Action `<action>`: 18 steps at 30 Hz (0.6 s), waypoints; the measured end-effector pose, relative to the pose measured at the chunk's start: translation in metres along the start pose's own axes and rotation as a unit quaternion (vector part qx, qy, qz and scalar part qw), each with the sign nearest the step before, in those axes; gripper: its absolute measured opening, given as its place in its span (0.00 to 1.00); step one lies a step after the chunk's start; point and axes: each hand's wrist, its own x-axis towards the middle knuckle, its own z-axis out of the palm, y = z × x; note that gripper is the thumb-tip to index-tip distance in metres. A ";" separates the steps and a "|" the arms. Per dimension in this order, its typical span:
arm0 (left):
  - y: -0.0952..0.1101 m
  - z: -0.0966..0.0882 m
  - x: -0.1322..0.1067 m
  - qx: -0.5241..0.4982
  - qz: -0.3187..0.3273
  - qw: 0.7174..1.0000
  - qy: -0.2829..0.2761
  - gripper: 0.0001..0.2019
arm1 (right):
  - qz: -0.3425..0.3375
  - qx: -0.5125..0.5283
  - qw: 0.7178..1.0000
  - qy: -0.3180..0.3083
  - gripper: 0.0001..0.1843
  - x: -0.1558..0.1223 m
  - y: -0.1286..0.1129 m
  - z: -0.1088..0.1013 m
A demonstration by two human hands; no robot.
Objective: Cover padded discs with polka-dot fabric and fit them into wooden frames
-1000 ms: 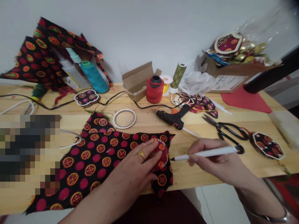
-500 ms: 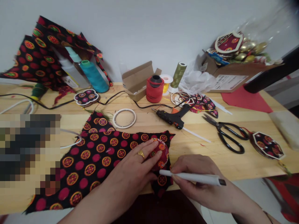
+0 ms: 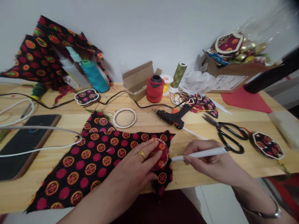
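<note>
My left hand (image 3: 137, 161) lies flat, fingers spread, pressing a round red patterned fabric disc (image 3: 164, 152) onto a black cloth (image 3: 93, 158) with red dots and orange flowers. Part of the disc is hidden under the fingers. A white pen (image 3: 198, 154) is pinched in my right hand (image 3: 210, 160), its tip at the disc's right edge, close to the cloth's border. Its dark end points right, towards the black-handled scissors (image 3: 224, 132).
Behind the cloth lie a wooden ring (image 3: 125, 118) and a black glue gun (image 3: 174, 117) with its cord. A phone (image 3: 28, 143) rests at left under a white cable. Thread spools, including a red one (image 3: 155, 90), and an ornament box (image 3: 229, 77) stand along the wall.
My right hand has moved right and slightly up with the pen, whose tip went from the disc's lower edge to its right side. My left hand has stayed in place.
</note>
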 end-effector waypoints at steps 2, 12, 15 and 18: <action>0.000 0.000 0.000 0.005 -0.002 1.000 0.000 0.25 | -0.008 0.001 1.000 0.024 0.10 0.000 0.000 -0.003; 0.003 -0.002 -0.002 0.041 -0.019 0.998 -0.037 0.27 | 0.038 0.180 0.965 0.185 0.09 -0.002 0.017 0.010; 0.009 -0.005 -0.001 0.051 -0.032 0.998 -0.024 0.24 | 0.052 0.180 0.968 0.167 0.10 0.002 0.015 0.016; 0.017 -0.012 0.002 0.057 -0.064 0.996 -0.015 0.20 | 0.054 0.146 0.975 0.158 0.11 0.007 0.005 0.015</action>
